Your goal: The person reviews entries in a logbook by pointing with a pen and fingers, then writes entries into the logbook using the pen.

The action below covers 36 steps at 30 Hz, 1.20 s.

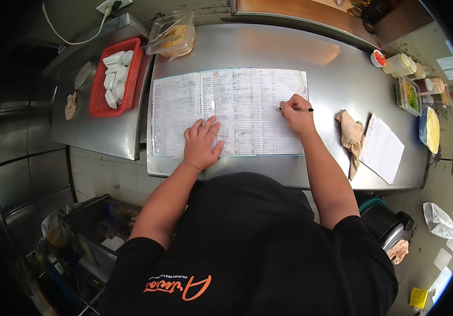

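Note:
A large ledger book [281,137] lies spread on the steel table, its ruled pages filled with handwritten rows and columns. My left hand [201,143] rests flat with fingers spread over the lower middle of the pages. Over the right page, my right hand [297,114] is closed around a dark pen [304,109]. The pen lies almost level across the fingers, and whether its tip touches the paper cannot be made out. To the right of that hand are a crumpled tan cloth [350,134] and a sheet of written paper [383,150].
On the left, a red basket [137,73] holds several white containers. A clear plastic box [172,34] of food stands at the back. Sauce bottles [398,65], a tub of chopped greens [409,96] and a small bowl of red pieces [378,58] line the right edge.

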### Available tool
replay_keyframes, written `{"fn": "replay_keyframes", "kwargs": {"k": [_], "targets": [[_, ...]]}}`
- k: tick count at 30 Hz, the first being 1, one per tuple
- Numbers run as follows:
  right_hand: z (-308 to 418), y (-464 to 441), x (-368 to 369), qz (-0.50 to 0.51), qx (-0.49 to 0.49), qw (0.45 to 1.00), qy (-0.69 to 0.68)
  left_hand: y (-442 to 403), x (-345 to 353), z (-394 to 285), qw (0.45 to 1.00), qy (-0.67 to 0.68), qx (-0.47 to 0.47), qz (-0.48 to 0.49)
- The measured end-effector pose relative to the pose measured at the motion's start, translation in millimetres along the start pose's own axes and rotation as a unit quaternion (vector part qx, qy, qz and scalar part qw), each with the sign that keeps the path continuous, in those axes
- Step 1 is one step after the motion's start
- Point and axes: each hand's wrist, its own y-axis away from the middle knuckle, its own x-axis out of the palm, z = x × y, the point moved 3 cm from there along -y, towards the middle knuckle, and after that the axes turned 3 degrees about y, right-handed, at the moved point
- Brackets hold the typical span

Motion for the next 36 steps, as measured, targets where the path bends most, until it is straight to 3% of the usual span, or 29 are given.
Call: {"fn": "replay_keyframes", "kwargs": {"k": [10,16,19,24,27,32,36], "targets": [[-0.9,0.1,-0.8,0.006,0.013,1.0,-0.005,0.2,-2.4,-1.6,1.0,0.003,0.015,0.01],[6.7,23.1,7.7,0.012,0.029,0.997,0.066,-0.3,-3.2,-2.2,1.0,0.0,0.008,0.016],[26.8,51.5,24.8,0.042,-0.03,0.998,0.038,-0.3,-4.0,-2.7,1.0,0.002,0.007,0.016],[27.8,77.4,48.0,0.069,-0.258,0.958,0.107,-0.2,-3.8,-3.7,1.0,0.002,0.015,0.01],[29.5,83.2,48.9,0.038,-0.306,0.943,0.126,-0.9,-5.9,-4.6,1.0,0.0,0.013,0.014],[21.6,77.7,28.9,0.032,-0.221,0.966,0.129,-0.4,-3.3,-1.7,1.0,-0.007,0.01,0.014],[5.9,59.5,7.4,-0.032,-0.025,0.999,0.035,-0.5,-5.2,-2.7,1.0,0.002,0.008,0.012]]}}
